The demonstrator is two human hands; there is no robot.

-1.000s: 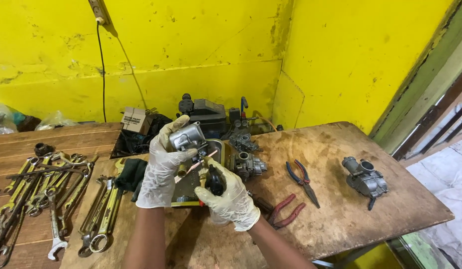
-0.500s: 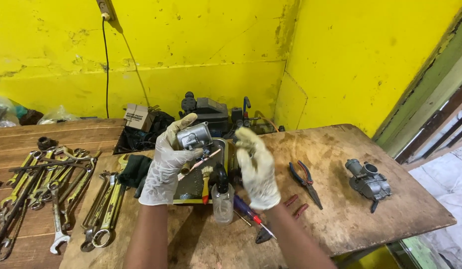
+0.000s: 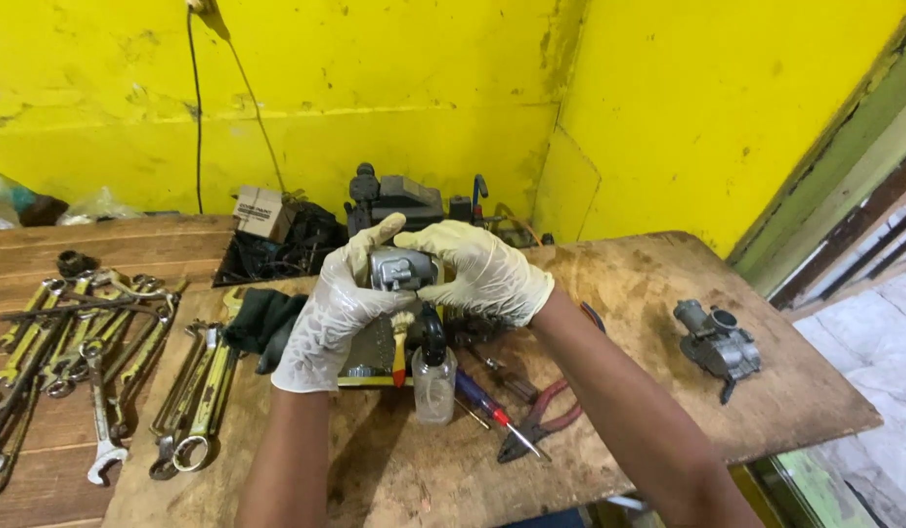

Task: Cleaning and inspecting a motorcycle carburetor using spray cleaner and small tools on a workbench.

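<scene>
Fingers of both gloved hands close around a small grey metal carburettor body (image 3: 402, 269), held above the bench at centre frame. Left hand (image 3: 338, 315) cups it from below and the side, thumb raised along its top; right hand (image 3: 482, 274) wraps over it from the right, fingers curled and pressed on the casting. Half a second earlier the right hand stood open and apart from the part, and a second ago it was lower, at the clear squeeze bottle (image 3: 434, 376); that bottle with its black nozzle now stands free just below the hands, so the grip has passed from one hand to two. Both gloves are thin, pale, wrinkled latex. Below right lie a red-and-blue screwdriver (image 3: 487, 406) and red-handled pliers (image 3: 541, 425) on the worn, stained wooden bench (image 3: 619, 293). Dull steel spanners (image 3: 101, 362) spread across the left of the frame; a second cast-metal carburettor (image 3: 717, 342) sits well apart at right.
</scene>
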